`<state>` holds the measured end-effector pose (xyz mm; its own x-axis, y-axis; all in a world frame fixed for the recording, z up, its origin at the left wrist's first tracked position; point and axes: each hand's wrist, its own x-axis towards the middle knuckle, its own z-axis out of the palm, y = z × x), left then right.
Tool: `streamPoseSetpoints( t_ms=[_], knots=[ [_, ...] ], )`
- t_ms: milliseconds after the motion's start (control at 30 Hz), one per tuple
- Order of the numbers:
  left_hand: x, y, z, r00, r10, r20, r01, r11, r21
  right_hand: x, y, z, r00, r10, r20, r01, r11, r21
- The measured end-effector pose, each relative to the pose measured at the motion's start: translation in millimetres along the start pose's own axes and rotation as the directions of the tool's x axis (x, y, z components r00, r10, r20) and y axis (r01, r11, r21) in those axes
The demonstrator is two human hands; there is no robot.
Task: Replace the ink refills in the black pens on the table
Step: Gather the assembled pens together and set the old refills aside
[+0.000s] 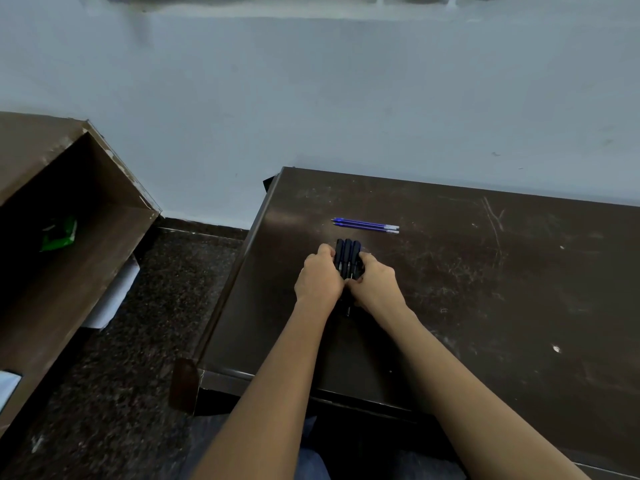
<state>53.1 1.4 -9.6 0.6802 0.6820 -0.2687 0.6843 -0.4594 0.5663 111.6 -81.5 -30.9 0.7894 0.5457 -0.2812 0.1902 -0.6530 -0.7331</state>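
A dark, scratched table [485,271] is set against the wall. Towards its left side, the left hand [320,284] and right hand [375,284] are curled round a bundle of black pens [348,254], which is gripped from both sides. Just beyond it, blue refills [367,225] are laid side by side.

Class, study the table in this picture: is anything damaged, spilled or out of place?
The table is worn: pale scratches cross its right half, with a long scrape near the far edge. Nothing is spilled. The blue refills lie side by side, and the left hand and right hand grip the black pens in one bundle.
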Motion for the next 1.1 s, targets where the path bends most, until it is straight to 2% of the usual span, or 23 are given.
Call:
streamPoseSetpoints(
  t_ms=[167,267,467,633,833,967,1100],
  knots=[
    [-1,-1,-1,1.000,-0.015,-0.024,0.015,1.000,-0.003,2,3,-3,1.000,-0.002,0.000,0.002,1.000,-0.016],
    [0,-2,-3,0.999,-0.033,-0.038,0.033,0.999,0.001,2,4,-9,0.998,-0.009,-0.062,0.009,1.000,-0.008],
    [2,-5,-6,0.996,-0.082,0.024,0.082,0.997,-0.011,16,8,-33,0.963,-0.158,-0.221,0.091,0.954,-0.286],
    [5,-3,-8,0.992,-0.098,0.073,0.100,0.995,-0.026,56,-5,-53,0.960,-0.261,-0.097,0.196,0.880,-0.432],
    [6,0,-8,0.990,-0.106,0.094,0.109,0.994,-0.028,84,-16,-57,0.962,-0.267,0.053,0.248,0.779,-0.575],
    [5,4,-9,0.992,-0.100,0.071,0.103,0.994,-0.039,83,-16,-55,0.980,-0.196,0.033,0.178,0.794,-0.581],
    [2,14,-10,0.998,-0.032,-0.048,0.030,0.999,-0.042,70,-9,-58,0.986,-0.162,-0.042,0.107,0.804,-0.586]
  ],
)
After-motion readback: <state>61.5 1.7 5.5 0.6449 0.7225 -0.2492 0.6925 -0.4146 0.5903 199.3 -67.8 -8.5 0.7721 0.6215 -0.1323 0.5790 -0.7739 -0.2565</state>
